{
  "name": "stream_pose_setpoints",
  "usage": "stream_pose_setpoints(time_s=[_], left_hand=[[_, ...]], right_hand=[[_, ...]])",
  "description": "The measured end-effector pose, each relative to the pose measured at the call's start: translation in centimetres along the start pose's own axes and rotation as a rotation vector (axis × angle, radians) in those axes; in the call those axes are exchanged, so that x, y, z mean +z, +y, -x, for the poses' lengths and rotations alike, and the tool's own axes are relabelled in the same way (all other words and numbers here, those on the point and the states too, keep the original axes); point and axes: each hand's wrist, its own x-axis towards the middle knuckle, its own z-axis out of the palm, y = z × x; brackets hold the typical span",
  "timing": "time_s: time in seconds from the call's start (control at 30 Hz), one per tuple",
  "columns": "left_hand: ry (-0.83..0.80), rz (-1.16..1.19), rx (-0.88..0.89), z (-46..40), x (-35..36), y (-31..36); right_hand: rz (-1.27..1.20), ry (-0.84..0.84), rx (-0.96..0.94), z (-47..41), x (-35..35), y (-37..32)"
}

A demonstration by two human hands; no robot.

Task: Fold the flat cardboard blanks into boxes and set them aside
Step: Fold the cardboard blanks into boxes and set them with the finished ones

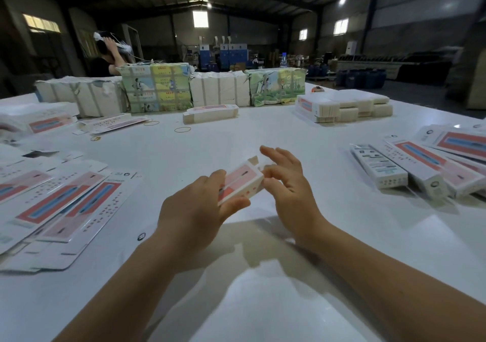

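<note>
Both forearms reach forward over the white bench [263, 131], bare and angled inward so the hands meet above its middle. The left hand [194, 210] grips a partly folded box [240, 181] from the near end, thumb along the lower edge and fingers curled over the top. The right hand [286, 184] is at the box's far end, fingers spread and lightly bent, fingertips against the end flap; it does not clamp the box. The box is slim, of white card with a glossy pink and red printed face, held clear of the bench and tilted, its far flaps standing open.

To the left lie flat blanks [60, 205], long printed sheets fanned in an overlapping pile. To the right, finished boxes [410, 168] lie side by side, narrow and rectangular. Along the far edge stand strapped bundles of card [157, 89], some white, some with green printed pictures. Yellow rubber bands [182, 129] lie loose on the bench.
</note>
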Motion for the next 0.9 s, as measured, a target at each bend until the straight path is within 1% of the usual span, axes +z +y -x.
stream_pose_setpoints(time_s=[0.07, 0.23, 0.33, 0.47, 0.57, 0.63, 0.7, 0.73, 0.77, 0.83, 0.87, 0.9], left_hand=[[-0.001, -0.009, 0.029, 0.1, 0.1, 0.0], [0.034, -0.052, 0.004, 0.2, 0.0, 0.4], [0.057, -0.106, -0.022, 0.1, 0.0, 1.0], [0.056, -0.192, -0.039, 0.0, 0.2, 1.7], [0.053, -0.194, -0.058, -0.1, 0.3, 1.7], [0.075, -0.197, -0.059, -0.2, 0.3, 1.7], [0.105, -0.226, -0.037, -0.3, 0.4, 1.7], [0.116, -0.247, -0.024, -0.3, 0.4, 1.7], [0.123, -0.271, -0.011, -0.3, 0.4, 1.8], [0.123, -0.341, 0.02, -0.3, 0.5, 1.9], [0.117, -0.379, 0.036, -0.3, 0.5, 2.0], [0.11, -0.403, 0.044, -0.2, 0.5, 2.0]], right_hand=[[-0.037, -0.029, -0.004, 0.1, 0.0, -0.2], [-0.065, 0.111, -0.034, 0.6, 0.4, -0.7], [0.0, 0.112, -0.015, 0.8, 1.1, -0.7], [0.043, 0.089, 0.034, 1.0, 1.7, -0.6], [0.027, 0.078, 0.055, 0.8, 1.4, -0.7], [-0.032, 0.104, 0.084, 0.5, 1.0, -0.7], [-0.057, 0.153, 0.166, 0.1, 0.6, -0.7], [-0.1, 0.157, 0.249, -0.1, 0.4, -0.8], [-0.216, 0.145, 0.354, -0.3, 0.2, -0.9], [-0.616, 0.081, 0.563, -0.7, -0.2, -1.0], [-0.802, 0.054, 0.598, -0.9, -0.3, -1.1], [-0.868, 0.043, 0.581, -1.0, -0.4, -1.2]])
